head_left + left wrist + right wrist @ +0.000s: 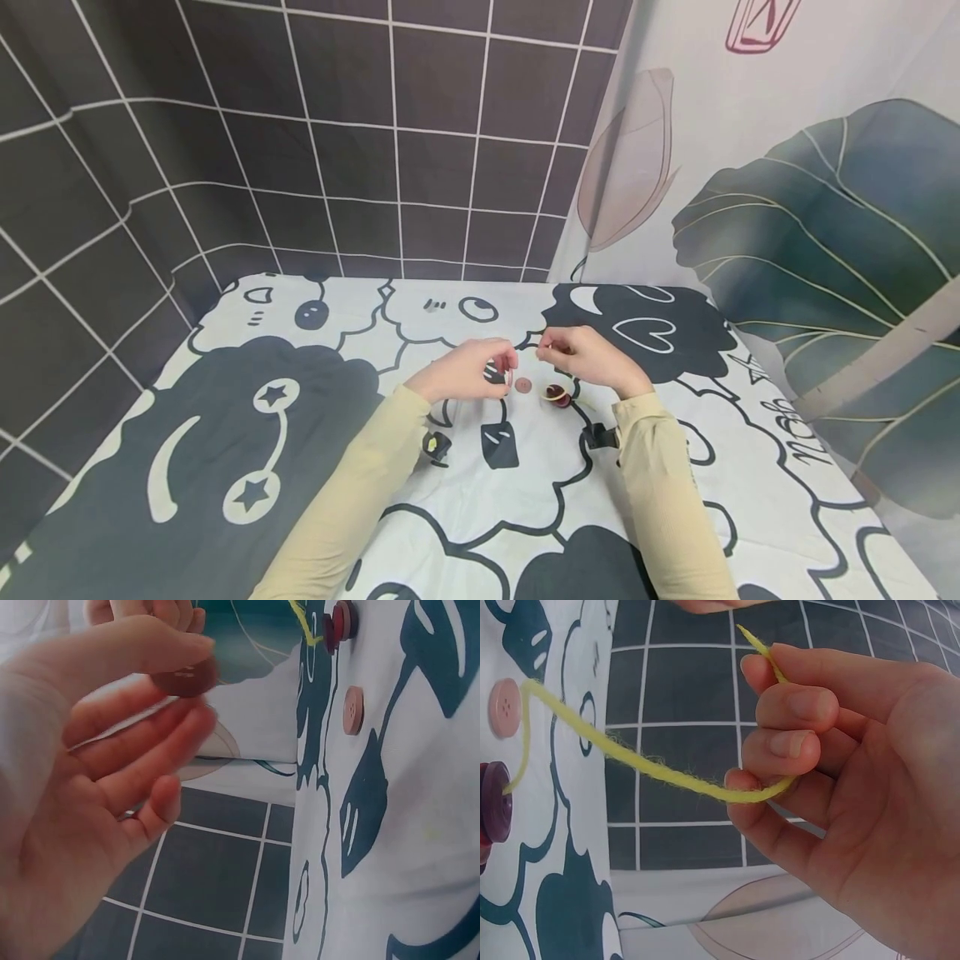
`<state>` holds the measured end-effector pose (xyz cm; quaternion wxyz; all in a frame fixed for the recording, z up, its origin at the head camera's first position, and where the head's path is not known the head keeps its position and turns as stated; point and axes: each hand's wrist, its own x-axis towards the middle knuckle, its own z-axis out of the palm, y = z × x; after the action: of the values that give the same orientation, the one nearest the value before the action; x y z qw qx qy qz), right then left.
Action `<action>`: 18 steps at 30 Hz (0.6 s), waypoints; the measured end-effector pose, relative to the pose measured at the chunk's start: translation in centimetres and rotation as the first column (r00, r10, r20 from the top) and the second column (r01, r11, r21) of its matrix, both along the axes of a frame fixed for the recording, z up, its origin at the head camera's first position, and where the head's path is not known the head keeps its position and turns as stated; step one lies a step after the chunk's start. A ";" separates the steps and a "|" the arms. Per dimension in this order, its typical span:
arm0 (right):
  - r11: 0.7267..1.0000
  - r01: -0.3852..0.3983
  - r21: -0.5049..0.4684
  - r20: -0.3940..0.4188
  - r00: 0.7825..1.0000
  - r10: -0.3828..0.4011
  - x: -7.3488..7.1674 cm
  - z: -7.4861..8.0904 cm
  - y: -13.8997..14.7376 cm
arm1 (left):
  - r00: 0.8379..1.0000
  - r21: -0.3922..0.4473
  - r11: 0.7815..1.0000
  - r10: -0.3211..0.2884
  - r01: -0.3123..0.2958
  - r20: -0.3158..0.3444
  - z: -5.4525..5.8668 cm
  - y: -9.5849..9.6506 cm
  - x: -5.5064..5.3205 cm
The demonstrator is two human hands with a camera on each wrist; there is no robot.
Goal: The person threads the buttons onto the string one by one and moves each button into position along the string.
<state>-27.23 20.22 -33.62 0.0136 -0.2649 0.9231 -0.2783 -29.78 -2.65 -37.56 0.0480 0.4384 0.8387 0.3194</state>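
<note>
My left hand pinches a brown button between thumb and fingers, its other fingers loosely bent. My right hand grips a yellow yarn close to one end, and the pointed tip sticks out past thumb and forefinger. From the fingers the yarn droops, then runs down into a small stack of dark red buttons lying on the cloth. Beside the stack lies a loose pink button with several holes. Both hands are raised above the cloth, facing each other a short way apart.
The surface is covered by a white cloth with dark cartoon print. A dark gridded curtain rises behind it, and a leaf-patterned one hangs at the right.
</note>
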 end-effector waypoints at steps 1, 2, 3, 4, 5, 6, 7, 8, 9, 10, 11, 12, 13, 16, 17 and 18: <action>1.000 0.002 0.000 0.000 1.000 -0.002 0.0 0.0 0.0 | 1.000 0.023 1.000 -0.002 0.002 -0.002 0.0 0.0 0.0; 1.000 0.005 0.000 0.001 1.000 -0.005 0.0 0.0 0.0 | 1.000 0.044 0.999 -0.004 0.004 -0.006 0.1 0.0 0.1; 1.000 0.007 0.000 0.003 1.000 -0.007 0.0 0.0 0.1 | 1.000 0.063 0.998 -0.006 0.006 -0.013 0.1 0.0 0.1; 1.000 0.008 -0.001 0.004 1.000 -0.008 0.0 0.0 0.1 | 1.000 0.081 0.997 -0.008 0.009 -0.019 0.2 0.0 0.1; 1.000 0.009 -0.001 0.004 1.000 -0.009 0.0 0.0 0.1 | 1.000 0.100 0.995 -0.012 0.014 -0.024 0.2 0.0 0.2; 1.000 0.009 -0.002 0.004 1.000 -0.009 0.0 0.0 0.1 | 0.999 0.114 0.993 -0.014 0.017 -0.029 0.3 0.0 0.2; 1.000 0.009 -0.002 0.004 1.000 -0.009 0.0 0.0 0.1 | 0.999 0.125 0.992 -0.017 0.021 -0.037 0.3 0.0 0.3; 1.000 0.009 -0.002 0.003 1.000 -0.009 0.0 0.0 0.1 | 0.999 0.135 0.991 -0.020 0.026 -0.042 0.3 0.0 0.3; 1.000 0.009 -0.001 0.002 1.000 -0.009 0.0 0.0 0.1 | 0.999 0.143 0.989 -0.024 0.030 -0.046 0.3 0.0 0.3; 1.000 0.009 0.000 -0.001 1.000 -0.009 0.0 0.0 0.2 | 0.998 0.147 0.989 -0.027 0.034 -0.049 0.3 0.0 0.4; 1.000 0.009 0.001 -0.002 1.000 -0.009 0.0 -0.1 0.2 | 0.998 0.148 0.988 -0.028 0.036 -0.055 0.3 0.0 0.4; 1.000 0.010 0.002 -0.003 1.000 -0.010 -0.1 -0.1 0.2 | 0.998 0.146 0.989 -0.028 0.037 -0.062 0.2 0.0 0.4; 1.000 0.010 0.004 -0.005 1.000 -0.010 -0.1 -0.1 0.2 | 0.998 0.145 0.989 -0.029 0.038 -0.063 0.3 0.0 0.4; 1.000 0.010 0.001 -0.008 1.000 -0.010 -0.1 -0.1 0.2 | 0.998 0.143 0.989 -0.028 0.035 -0.048 0.4 0.0 0.5; 1.000 0.009 0.000 -0.007 1.000 -0.009 0.0 -0.1 0.2 | 0.999 0.139 0.990 -0.025 0.030 -0.042 0.5 0.0 0.6; 1.000 0.010 -0.002 -0.004 1.000 -0.010 0.0 0.0 0.3 | 0.999 0.136 0.990 -0.021 0.025 -0.033 0.6 0.0 0.6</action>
<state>-27.27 20.47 -33.64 0.0102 -0.2609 0.9242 -0.2786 -29.19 -2.62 -37.00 0.0082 0.4553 0.8106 0.3683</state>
